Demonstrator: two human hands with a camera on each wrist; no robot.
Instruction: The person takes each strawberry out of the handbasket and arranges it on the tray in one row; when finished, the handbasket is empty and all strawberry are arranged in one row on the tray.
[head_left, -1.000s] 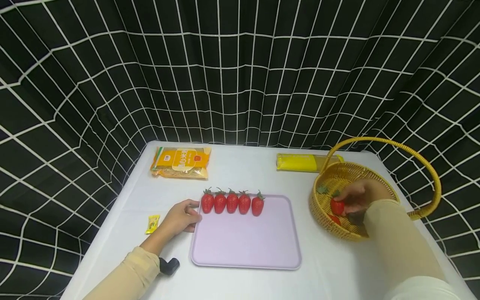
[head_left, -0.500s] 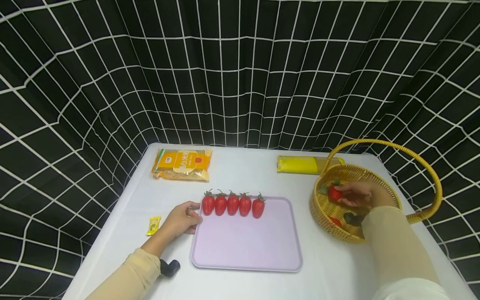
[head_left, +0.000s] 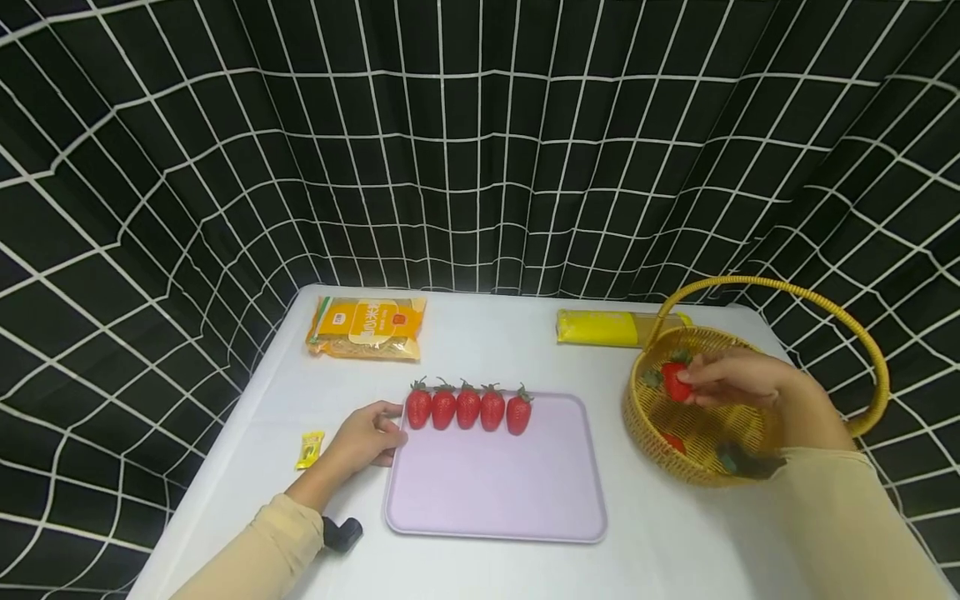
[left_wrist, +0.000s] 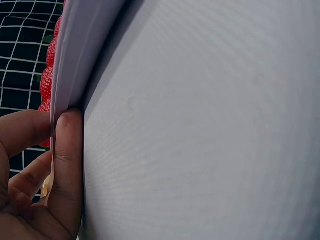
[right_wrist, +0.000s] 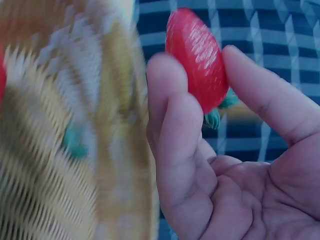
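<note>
A lilac tray lies at the middle of the table, with a row of several red strawberries along its far edge. My left hand pinches the tray's left rim near the far corner; in the left wrist view the fingers are on both sides of the rim. At the right, my right hand holds a strawberry above a yellow wicker basket. The right wrist view shows this strawberry pinched between thumb and fingertips, green leaves toward the palm. Another strawberry lies in the basket.
An orange food packet lies at the back left, and a yellow packet behind the basket. A small yellow wrapped piece sits left of the tray. The basket's tall handle arches over its right side. A black grid curtain surrounds the table.
My right hand has lifted the strawberry from low in the basket to higher above it. My left hand stays on the tray's rim, and the row of strawberries has not moved.
</note>
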